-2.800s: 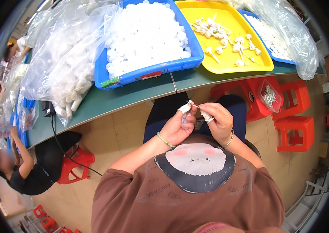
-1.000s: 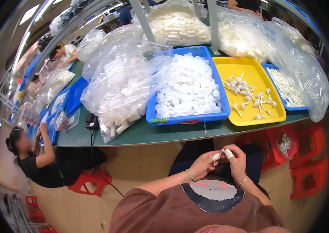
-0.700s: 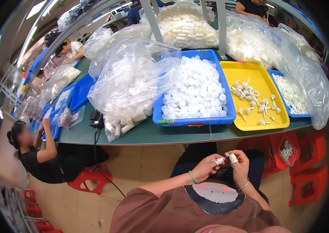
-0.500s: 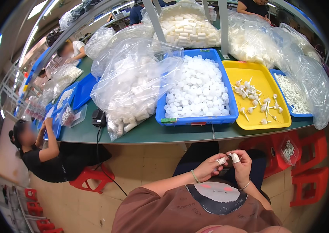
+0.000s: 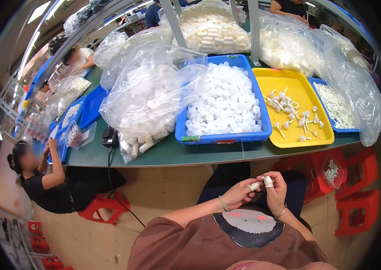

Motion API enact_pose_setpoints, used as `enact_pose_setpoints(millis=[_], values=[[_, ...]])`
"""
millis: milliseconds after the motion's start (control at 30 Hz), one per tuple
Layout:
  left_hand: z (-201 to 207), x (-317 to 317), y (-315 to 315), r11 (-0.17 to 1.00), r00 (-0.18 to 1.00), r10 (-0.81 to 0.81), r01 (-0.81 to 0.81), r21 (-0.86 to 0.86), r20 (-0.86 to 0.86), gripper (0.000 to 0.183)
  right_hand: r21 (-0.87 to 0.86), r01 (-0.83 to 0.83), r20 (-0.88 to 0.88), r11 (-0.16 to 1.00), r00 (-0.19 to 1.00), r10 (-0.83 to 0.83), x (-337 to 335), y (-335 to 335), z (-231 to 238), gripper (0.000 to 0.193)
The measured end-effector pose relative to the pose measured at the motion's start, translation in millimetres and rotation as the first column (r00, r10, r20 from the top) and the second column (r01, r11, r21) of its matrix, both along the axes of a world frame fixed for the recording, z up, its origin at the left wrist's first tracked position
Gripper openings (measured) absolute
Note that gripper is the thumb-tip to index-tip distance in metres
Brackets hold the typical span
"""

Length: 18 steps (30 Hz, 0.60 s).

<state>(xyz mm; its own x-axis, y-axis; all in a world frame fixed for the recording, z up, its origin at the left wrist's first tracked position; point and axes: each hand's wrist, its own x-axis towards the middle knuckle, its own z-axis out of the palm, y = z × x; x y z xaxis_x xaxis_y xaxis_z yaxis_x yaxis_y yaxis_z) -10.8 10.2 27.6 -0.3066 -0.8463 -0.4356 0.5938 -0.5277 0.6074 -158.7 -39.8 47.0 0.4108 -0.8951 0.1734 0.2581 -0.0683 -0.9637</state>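
Basically both hands meet over the lap, below the surface edge: left hand & right hand each pinch a small white part, fingertips together for alignment w/ the blue tray of caps up front.

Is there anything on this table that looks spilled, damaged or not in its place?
Nothing is clearly wrong. The white caps stay inside the blue tray, and the small white parts inside the yellow tray. Only the clear bag slumps toward the table edge, its tubes close to it.
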Motion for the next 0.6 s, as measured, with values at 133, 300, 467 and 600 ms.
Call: enact_pose_setpoints(millis=[133,300,467,600], values=[[0,0,1,1.0,1.0,0.005,-0.005,-0.009,-0.029,0.033,-0.058,-0.011,-0.054,0.998,0.999,0.008,-2,-1,0,0.008],[-4,0,0,0.999,0.999,-0.011,0.009,-0.031,-0.044,0.035,-0.056,-0.007,-0.032,0.998,0.999,0.005,-1,0,0,0.009],[1,-1,-2,0.995,0.982,0.007,0.013,-0.102,0.191,0.03,-0.214,0.039,-0.199,0.976,0.977,-0.083,-6,-3,-1,0.01],[2,4,1,0.976,0.957,0.168,-0.126,-0.18,0.237,0.029,-0.446,-0.055,-0.481,0.894,0.856,-0.187,-7,-7,10,0.009]])
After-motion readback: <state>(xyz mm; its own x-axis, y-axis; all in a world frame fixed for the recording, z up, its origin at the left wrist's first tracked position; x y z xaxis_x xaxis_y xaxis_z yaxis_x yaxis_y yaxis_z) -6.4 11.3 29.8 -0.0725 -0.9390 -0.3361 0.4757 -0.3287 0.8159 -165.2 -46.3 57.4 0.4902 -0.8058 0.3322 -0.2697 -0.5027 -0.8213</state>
